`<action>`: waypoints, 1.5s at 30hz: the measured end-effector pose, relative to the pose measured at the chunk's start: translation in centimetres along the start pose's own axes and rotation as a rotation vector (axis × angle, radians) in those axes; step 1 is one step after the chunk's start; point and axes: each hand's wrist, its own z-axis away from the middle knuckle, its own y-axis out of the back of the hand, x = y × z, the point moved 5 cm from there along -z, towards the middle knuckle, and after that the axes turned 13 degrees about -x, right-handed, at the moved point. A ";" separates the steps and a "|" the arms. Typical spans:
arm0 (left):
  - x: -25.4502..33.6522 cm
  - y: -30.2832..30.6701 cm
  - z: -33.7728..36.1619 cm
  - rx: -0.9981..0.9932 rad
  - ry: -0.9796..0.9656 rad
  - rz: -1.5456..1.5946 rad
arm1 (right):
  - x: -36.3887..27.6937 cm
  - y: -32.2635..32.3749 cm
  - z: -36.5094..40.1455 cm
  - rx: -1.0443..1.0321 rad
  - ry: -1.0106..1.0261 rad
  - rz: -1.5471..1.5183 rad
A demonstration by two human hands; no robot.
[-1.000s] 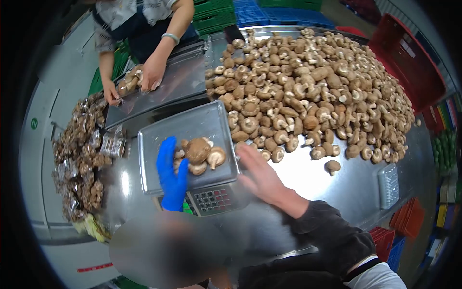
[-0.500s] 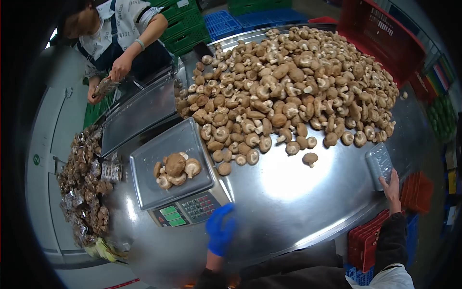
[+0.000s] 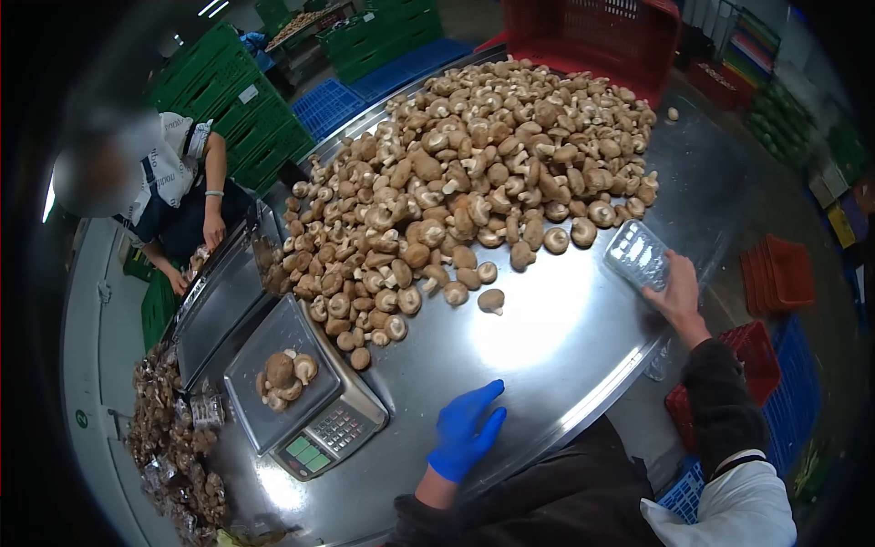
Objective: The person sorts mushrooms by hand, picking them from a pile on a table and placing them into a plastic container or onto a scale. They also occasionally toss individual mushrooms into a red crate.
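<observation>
My left hand (image 3: 466,431), in a blue glove, hovers open over the bare steel table (image 3: 547,346) near its front edge and holds nothing. My bare right hand (image 3: 675,294) reaches to the right and grips the near end of a clear plastic tray (image 3: 637,254) lying on the table. A big pile of brown mushrooms (image 3: 465,182) covers the far half of the table. At the left stands a scale (image 3: 301,392) with a few mushrooms (image 3: 284,376) on its pan.
Another person (image 3: 173,205) works at a second steel surface at the far left. Bagged mushrooms (image 3: 169,438) are heaped at the left edge. A red crate (image 3: 592,32) stands behind the pile; green, blue and red crates (image 3: 775,273) surround the table.
My left hand left the scale and drew back toward the table's front edge. My right hand swung from beside the scale out to the right and took hold of the plastic tray. The view turned right.
</observation>
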 end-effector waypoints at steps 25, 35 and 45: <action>-10.4 -7.3 -0.4 -0.175 0.551 1.017 | -14.0 -15.0 4.9 -0.539 0.006 -0.661; -23.4 0.2 -11.4 0.414 0.690 1.329 | -27.2 -18.3 -9.4 -0.305 0.080 -0.636; -24.9 0.0 -11.4 0.762 0.639 1.108 | -28.7 -19.3 -9.2 -0.299 0.052 -1.011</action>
